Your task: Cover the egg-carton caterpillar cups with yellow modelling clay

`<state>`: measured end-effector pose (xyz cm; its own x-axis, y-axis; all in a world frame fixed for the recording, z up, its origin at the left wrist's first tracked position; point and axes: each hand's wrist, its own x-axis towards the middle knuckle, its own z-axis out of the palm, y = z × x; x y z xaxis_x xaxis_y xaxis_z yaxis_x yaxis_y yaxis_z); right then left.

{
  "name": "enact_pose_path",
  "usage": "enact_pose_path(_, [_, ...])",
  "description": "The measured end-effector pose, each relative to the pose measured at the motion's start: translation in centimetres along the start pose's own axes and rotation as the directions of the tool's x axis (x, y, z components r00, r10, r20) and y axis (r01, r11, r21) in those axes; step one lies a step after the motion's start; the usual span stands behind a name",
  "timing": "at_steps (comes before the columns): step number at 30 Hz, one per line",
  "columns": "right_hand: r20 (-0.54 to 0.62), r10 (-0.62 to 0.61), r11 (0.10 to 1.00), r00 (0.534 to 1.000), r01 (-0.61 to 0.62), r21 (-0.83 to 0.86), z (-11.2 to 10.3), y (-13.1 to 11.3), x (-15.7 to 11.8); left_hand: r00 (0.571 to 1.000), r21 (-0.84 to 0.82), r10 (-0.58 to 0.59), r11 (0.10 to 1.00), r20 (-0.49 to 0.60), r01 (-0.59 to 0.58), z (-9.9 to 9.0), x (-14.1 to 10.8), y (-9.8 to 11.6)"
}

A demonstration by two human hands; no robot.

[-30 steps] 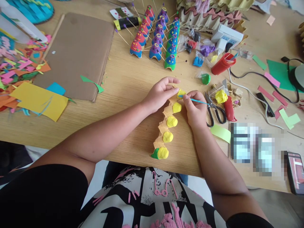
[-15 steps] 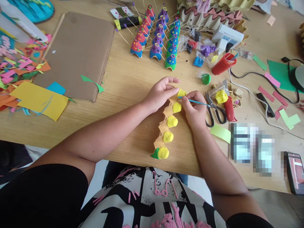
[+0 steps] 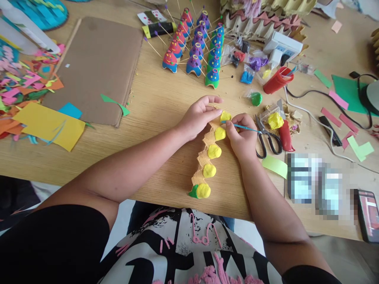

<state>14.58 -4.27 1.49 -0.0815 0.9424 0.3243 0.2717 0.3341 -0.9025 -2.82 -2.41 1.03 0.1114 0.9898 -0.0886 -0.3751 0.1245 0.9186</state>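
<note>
A jagged strip of egg carton (image 3: 203, 158) lies on the table, with yellow clay lumps (image 3: 214, 151) along its right side and a green clay patch (image 3: 193, 191) at its near end. My left hand (image 3: 204, 114) rests at the strip's far end, thumb against its edge by the farthest yellow lump (image 3: 225, 116), other fingers reaching past it. Between thumb and fingers, my right hand (image 3: 244, 134) pinches a thin blue tool (image 3: 244, 126). The tool's tip touches the lower edge of that farthest lump.
Red, purple and blue-green painted carton rows (image 3: 194, 65) with sticks stand farther back. Black scissors (image 3: 269, 138), yellow clay (image 3: 275, 120) and a red cup (image 3: 277, 80) lie right of my right hand. Cardboard (image 3: 97, 67) and paper scraps (image 3: 29, 85) are at left.
The view has shifted very slightly. Both hands and the blue tool keep nearly the same position at the farthest yellow lump.
</note>
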Motion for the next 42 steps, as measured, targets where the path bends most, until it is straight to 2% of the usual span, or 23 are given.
enact_pose_path(4, [-0.008, 0.003, 0.999, 1.0, -0.003, 0.045, 0.0, 0.4, 0.0, 1.0, -0.01, -0.001, 1.0, -0.01, 0.001, 0.0, 0.0, 0.1])
enact_pose_path(8, [-0.027, 0.023, 0.983, 0.999, -0.018, 0.184, 0.3, 0.8, 0.0, 1.0, -0.019, -0.025, 1.0, -0.006, 0.025, 0.2, -0.1, 0.4])
enact_pose_path(12, [-0.075, -0.008, 0.968, 0.997, 0.027, 0.25, 0.4, 1.1, 0.0, 1.0, -0.018, -0.019, 1.0, 0.004, 0.019, 0.2, -0.2, 0.5])
enact_pose_path(17, [-0.088, -0.015, 0.973, 0.996, 0.035, 0.23, 0.4, 1.2, 0.0, 1.0, 0.002, -0.028, 1.0, -0.006, 0.028, 0.2, -0.2, 0.6])
enact_pose_path(24, [-0.074, -0.07, 0.994, 0.995, 0.076, 0.084, 0.4, 0.6, -0.4, 1.0, 0.08, -0.005, 0.997, -0.01, 0.006, 0.4, -0.5, 0.6])
enact_pose_path(31, [-0.097, -0.042, 0.999, 0.994, 0.043, 0.014, 0.4, 0.8, -0.4, 1.0, 0.112, 0.017, 0.993, 0.02, -0.019, 0.5, -0.6, 0.5])
enact_pose_path(42, [-0.122, -0.029, 0.991, 0.992, 0.045, 0.129, 0.4, 0.3, -0.2, 1.0, 0.077, 0.013, 0.997, -0.008, -0.012, 0.4, -0.6, 0.5])
